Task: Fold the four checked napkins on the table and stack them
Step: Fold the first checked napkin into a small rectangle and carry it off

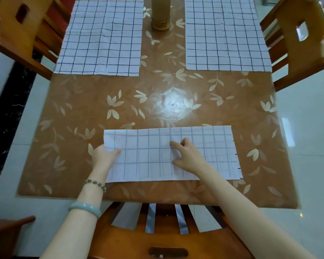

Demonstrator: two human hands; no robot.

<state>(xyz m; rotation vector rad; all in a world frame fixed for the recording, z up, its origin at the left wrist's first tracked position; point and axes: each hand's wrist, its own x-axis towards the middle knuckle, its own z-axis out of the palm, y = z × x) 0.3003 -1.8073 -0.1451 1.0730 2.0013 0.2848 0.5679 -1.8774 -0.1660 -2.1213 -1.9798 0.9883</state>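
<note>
The folded napkin (pixel 151 157) was laid flat on the near part of the counter (pixel 157 94), a little right of centre. It was doubled into a long band, with the long axis running left to right and the short ends pointing at the two sides of the counter. The cloth was white with a thin dark check. On this band the lines appeared faint and grey. At the right end and along the near edge, a lower layer with dark line ends could be seen jutting out slightly.

The left short edge was held by the left hand (pixel 103 156), with the thumb laid on top and the fingers hidden beneath the cloth. The right hand (pixel 189 157) was set on the middle of the band, fingers bent, with fingertips and thumb touching the cloth. Whether cloth was pinched between them could not be told.

Two more napkins were spread open at the far end, the far-left napkin (pixel 101 38) and the far-right napkin (pixel 226 34). Their checks were darker, and their long axes ran away from the viewer. A tan cylinder (pixel 160 13) was stood upright between them. The counter was covered in brown with pale flowers. A bead bracelet (pixel 94 184) and a pale green bangle (pixel 85 208) were worn on the left arm. Wooden chairs (pixel 157 238) were placed at the near, left and right sides.
</note>
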